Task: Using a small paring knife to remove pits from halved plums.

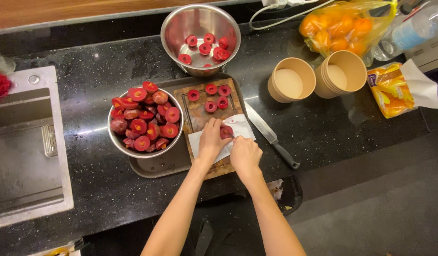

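My left hand (211,141) holds a red fruit half (226,132) down on a white paper sheet (241,125) that lies on the wooden cutting board (195,114). My right hand (245,154) is closed beside it, its fingertips at the fruit; a thin tool may be in it, but I cannot make it out. Several cored red pieces (212,97) lie at the board's far end. A steel bowl (115,138) to the left is heaped with red fruit halves (145,121). Behind the board, a second steel bowl (228,21) holds several cored pieces (207,47).
A knife (268,135) lies right of the board on the black counter (332,128). A dark tray (155,166) sits under bowl and board. Two stacks of paper cups (316,76), a bag of oranges (344,28), a yellow packet (392,90) at right; sink (24,142) at left.
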